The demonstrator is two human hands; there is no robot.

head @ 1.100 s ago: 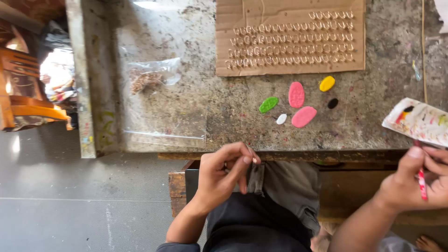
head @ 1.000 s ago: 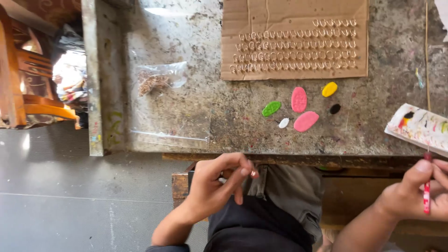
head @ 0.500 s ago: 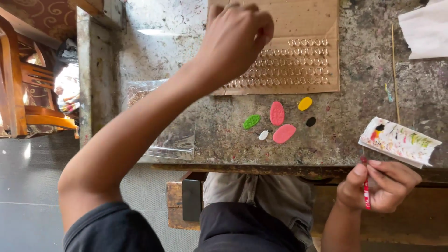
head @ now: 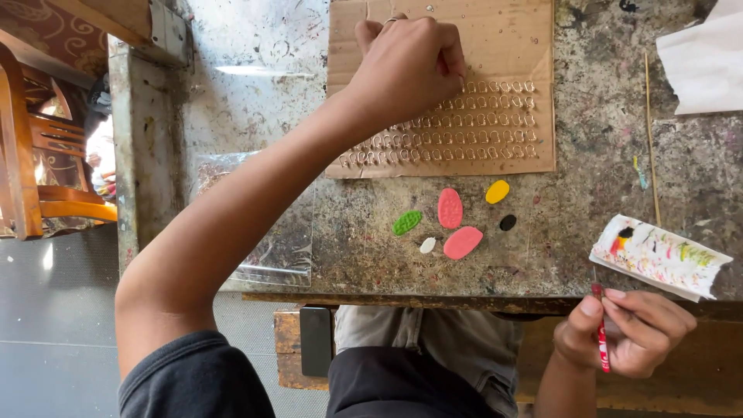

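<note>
Left hand (head: 410,66) curled, fingertips pinched on wire rings (head: 464,131) atop cardboard sheet (head: 511,46) | right hand (head: 631,333) grips red brush (head: 600,340) beside paint-smeared paper (head: 662,255) | 6 clay ovals (head: 457,224) on table (head: 604,178).

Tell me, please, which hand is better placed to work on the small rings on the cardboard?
Left, probably: the left hand already rests on the cardboard among the rings; the right hand grips a red brush off the table.

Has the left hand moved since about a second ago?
Yes. The left hand went from the lap up over the table onto the cardboard sheet, above the pink clay pieces.
</note>
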